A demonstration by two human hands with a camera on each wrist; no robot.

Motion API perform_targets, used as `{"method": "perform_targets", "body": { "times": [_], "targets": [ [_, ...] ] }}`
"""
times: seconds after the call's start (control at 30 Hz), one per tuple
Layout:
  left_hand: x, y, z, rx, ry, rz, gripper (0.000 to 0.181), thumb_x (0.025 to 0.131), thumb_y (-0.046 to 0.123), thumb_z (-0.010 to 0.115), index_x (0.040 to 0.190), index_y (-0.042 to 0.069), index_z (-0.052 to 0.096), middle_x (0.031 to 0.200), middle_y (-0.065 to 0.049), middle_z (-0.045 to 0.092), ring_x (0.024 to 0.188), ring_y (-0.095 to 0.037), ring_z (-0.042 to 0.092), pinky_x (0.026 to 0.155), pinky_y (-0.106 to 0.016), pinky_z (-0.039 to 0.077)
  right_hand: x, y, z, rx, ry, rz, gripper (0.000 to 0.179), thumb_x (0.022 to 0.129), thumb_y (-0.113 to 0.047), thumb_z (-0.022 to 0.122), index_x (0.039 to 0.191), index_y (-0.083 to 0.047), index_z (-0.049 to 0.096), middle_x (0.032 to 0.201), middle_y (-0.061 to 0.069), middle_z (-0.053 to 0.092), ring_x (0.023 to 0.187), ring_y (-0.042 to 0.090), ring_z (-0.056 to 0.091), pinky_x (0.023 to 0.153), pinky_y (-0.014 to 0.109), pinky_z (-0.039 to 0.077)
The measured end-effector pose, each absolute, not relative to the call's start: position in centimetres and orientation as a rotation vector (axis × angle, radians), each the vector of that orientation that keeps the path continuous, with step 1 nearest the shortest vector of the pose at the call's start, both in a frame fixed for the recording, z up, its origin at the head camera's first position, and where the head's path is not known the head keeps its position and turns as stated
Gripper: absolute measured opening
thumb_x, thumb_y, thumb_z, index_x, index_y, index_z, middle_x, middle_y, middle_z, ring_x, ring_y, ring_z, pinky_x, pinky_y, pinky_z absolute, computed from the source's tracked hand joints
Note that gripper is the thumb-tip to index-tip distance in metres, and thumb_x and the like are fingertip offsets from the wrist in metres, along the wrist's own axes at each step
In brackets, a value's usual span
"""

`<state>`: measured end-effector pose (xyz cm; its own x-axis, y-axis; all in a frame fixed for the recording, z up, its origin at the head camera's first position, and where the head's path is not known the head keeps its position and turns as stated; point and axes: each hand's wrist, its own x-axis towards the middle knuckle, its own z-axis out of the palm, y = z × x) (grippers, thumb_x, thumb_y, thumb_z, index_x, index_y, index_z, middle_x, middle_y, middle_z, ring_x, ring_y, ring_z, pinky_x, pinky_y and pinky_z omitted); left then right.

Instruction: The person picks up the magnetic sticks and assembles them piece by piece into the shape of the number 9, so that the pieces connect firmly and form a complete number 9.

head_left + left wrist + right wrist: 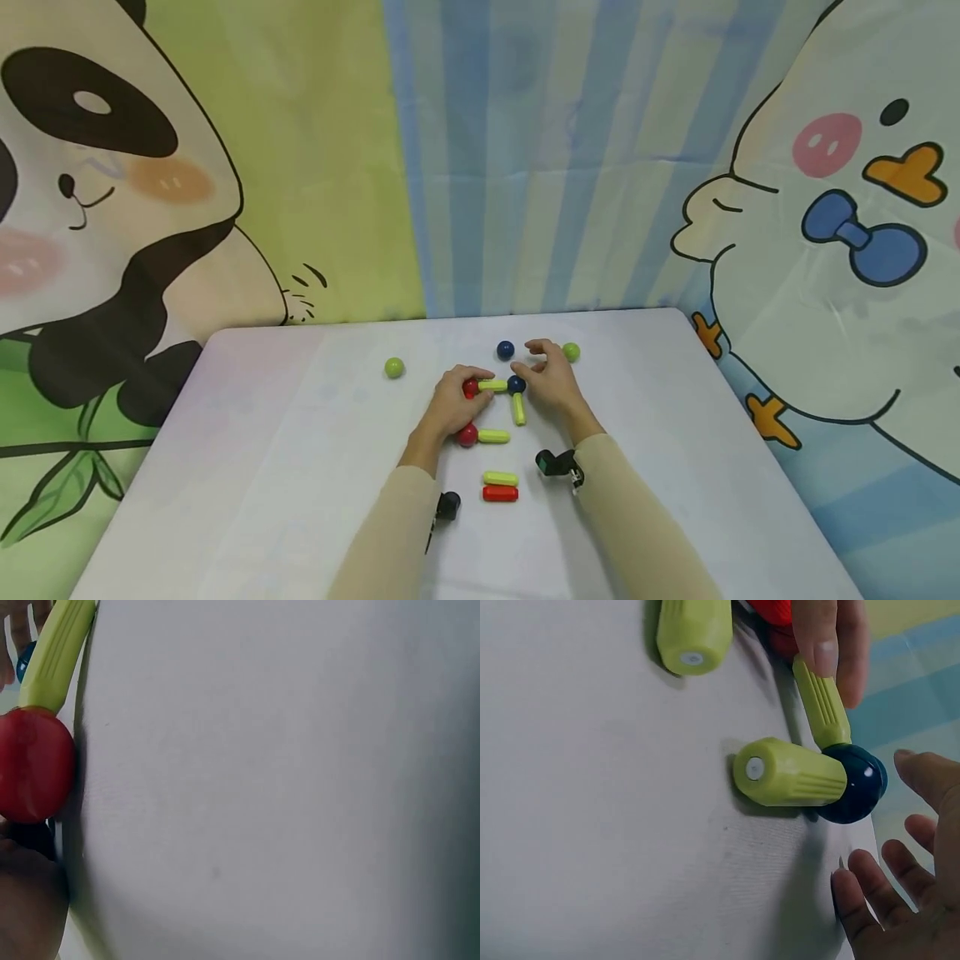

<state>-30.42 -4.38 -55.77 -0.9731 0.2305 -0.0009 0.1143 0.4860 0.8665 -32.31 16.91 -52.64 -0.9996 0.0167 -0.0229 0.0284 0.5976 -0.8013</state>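
Left hand (452, 403) pinches ball-and-stick frame (492, 386) at upper red ball (470, 387). Frame on white surface (300, 467), partly under left hand: glossy red balls, shiny dark-blue ball (516, 384) at corner, ribbed lime sticks (519, 410), pale round discs (756, 768) in stick ends. Right hand (552, 379) spread wide, thumb just beside dark-blue ball.

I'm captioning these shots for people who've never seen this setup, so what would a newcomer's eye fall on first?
Probably the big panda on the left of the backdrop and the white bird with a blue bow tie on the right. Next, toward the middle of the white table, the bright ball-and-rod build: the left hand holds its red end, and the right hand is close to its dark blue ball.
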Motion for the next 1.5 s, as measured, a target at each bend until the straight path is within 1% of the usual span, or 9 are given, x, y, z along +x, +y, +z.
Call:
{"method": "perform_targets", "body": {
  "times": [0.13,0.37,0.57,0.7,0.83,0.9,1.07,1.27,1.5],
  "targets": [
    [-30.4,-4.8,-55.2,0.345,2.608,1.5,0.034,0.095,0.026,0.073,0.128,0.027,0.07,0.139,-0.004,0.058,0.132,-0.028,0.048,0.112,-0.051,0.042,-33.1,16.9,-52.3,-0.02,2.745,-1.413,0.059,0.096,-0.034,0.073,0.146,-0.013,0.051,0.148,0.013,0.051,0.117,0.032,0.06,0.096,0.046,0.053],
    [-29.6,-5.8,-54.8,0.435,2.586,1.371,0.04,0.096,0.037,0.072,0.134,0.031,0.067,0.156,-0.009,0.042,0.144,-0.034,0.034,0.115,-0.06,0.035,-33.9,16.9,-52.3,-0.057,2.719,-1.307,0.06,0.095,-0.032,0.074,0.148,-0.018,0.05,0.152,0.009,0.048,0.123,0.031,0.059,0.098,0.047,0.053],
    [-28.7,-6.3,-53.7,0.521,2.598,1.318,0.04,0.095,0.036,0.072,0.134,0.028,0.068,0.155,-0.012,0.042,0.142,-0.036,0.034,0.112,-0.064,0.037,-34.6,16.3,-52.0,-0.196,2.699,-1.234,0.066,0.095,-0.031,0.074,0.153,-0.019,0.046,0.153,0.013,0.045,0.125,0.034,0.059,0.099,0.048,0.053],
    [-27.7,-6.2,-52.8,0.562,2.623,1.199,0.044,0.093,0.043,0.073,0.134,0.03,0.067,0.161,-0.014,0.033,0.143,-0.041,0.03,0.109,-0.065,0.035,-34.8,15.9,-52.1,-0.257,2.718,-1.195,0.065,0.095,-0.029,0.074,0.153,-0.019,0.047,0.15,0.016,0.046,0.121,0.033,0.059,0.098,0.048,0.053],
    [-26.8,-5.8,-52.2,0.581,2.661,1.044,0.052,0.089,0.051,0.075,0.137,0.037,0.063,0.168,-0.013,0.017,0.147,-0.042,0.022,0.102,-0.061,0.031,-35.1,15.6,-52.5,-0.299,2.768,-1.166,0.059,0.096,-0.026,0.073,0.149,-0.017,0.052,0.142,0.017,0.049,0.108,0.029,0.058,0.09,0.046,0.05],
    [-26.5,-5.7,-52.2,0.589,2.678,1.003,0.053,0.087,0.052,0.077,0.136,0.038,0.063,0.169,-0.011,0.014,0.148,-0.04,0.02,0.102,-0.059,0.03,-35.2,15.4,-52.7,-0.312,2.782,-1.156,0.056,0.096,-0.025,0.073,0.148,-0.016,0.054,0.139,0.018,0.05,0.102,0.027,0.056,0.086,0.044,0.049],
    [-25.7,-5.7,-52.2,0.636,2.725,0.931,0.049,0.085,0.048,0.081,0.131,0.037,0.067,0.169,-0.009,0.016,0.148,-0.04,0.02,0.104,-0.062,0.026,-35.2,15.0,-52.9,-0.306,2.785,-1.136,0.052,0.097,-0.023,0.072,0.145,-0.015,0.056,0.135,0.017,0.051,0.096,0.025,0.053,0.081,0.039,0.046],
    [-25.4,-5.3,-52.3,0.646,2.794,0.828,0.041,0.086,0.043,0.082,0.125,0.036,0.071,0.169,-0.003,0.019,0.151,-0.035,0.014,0.111,-0.065,0.017,-35.4,15.3,-52.6,-0.225,2.806,-1.165,0.044,0.096,-0.018,0.071,0.139,-0.015,0.059,0.125,0.018,0.053,0.095,0.028,0.054,0.083,0.042,0.047],
    [-25.2,-5.0,-52.4,0.673,2.854,0.706,0.032,0.085,0.038,0.083,0.116,0.034,0.076,0.162,-0.004,0.034,0.15,-0.035,0.016,0.111,-0.064,0.02,-35.1,15.8,-52.6,-0.188,2.794,-1.219,0.038,0.099,-0.013,0.065,0.136,-0.013,0.058,0.132,0.017,0.057,0.105,0.03,0.056,0.09,0.045,0.049]
  ]
}}
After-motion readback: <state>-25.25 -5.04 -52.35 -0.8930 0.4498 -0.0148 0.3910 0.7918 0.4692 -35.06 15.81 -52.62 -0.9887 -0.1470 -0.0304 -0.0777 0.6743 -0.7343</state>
